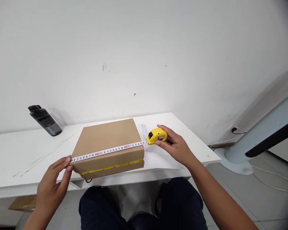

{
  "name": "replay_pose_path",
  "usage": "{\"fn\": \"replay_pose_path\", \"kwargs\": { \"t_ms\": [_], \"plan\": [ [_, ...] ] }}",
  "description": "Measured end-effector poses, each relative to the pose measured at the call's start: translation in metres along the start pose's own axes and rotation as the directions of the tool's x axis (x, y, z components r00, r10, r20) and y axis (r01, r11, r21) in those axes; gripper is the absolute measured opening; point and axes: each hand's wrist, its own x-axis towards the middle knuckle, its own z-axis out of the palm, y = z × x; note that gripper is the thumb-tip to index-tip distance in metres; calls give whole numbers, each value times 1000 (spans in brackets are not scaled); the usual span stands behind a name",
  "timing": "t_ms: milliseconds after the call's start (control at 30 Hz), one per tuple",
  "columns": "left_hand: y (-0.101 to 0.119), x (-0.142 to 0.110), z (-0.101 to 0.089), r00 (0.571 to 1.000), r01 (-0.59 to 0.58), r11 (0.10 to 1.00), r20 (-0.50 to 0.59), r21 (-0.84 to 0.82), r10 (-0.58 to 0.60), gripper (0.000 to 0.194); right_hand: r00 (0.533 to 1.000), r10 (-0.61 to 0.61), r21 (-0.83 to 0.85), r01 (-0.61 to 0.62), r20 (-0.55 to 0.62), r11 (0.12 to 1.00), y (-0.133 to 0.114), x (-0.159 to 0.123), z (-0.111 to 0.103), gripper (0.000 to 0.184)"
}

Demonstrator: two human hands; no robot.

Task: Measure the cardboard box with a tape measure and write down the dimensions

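Observation:
A brown cardboard box (pixel 109 134) lies on the white table, with a yellow strip (pixel 112 166) along its near side. Across its top, close to the near edge, stretches the white blade (pixel 112 149) of a tape measure. My left hand (pixel 54 182) pinches the blade's end at the box's left corner, thumb and fingertips closed there. Just past the right edge of the box, my right hand (pixel 171 142) grips the yellow tape measure case (pixel 156 136). The blade runs straight between both hands, its printed numbers facing up.
A dark water bottle (pixel 45 120) stands at the back left of the white table (pixel 33 153). Printed paper (pixel 162 159) lies beneath and right of the box. At the right, a pale tower appliance (pixel 261 137) rises from the floor, cables around it. Another cardboard box (pixel 22 203) is below the table.

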Motion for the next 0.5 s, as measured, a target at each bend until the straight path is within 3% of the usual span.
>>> {"fn": "replay_pose_path", "kwargs": {
  "t_ms": [500],
  "plan": [
    [-1, 0, -3, 999, 43, 999, 11, 20, -44, 24, 998, -27, 15, 26, 63, 1000, -6, 1, 9, 58]
  ]
}}
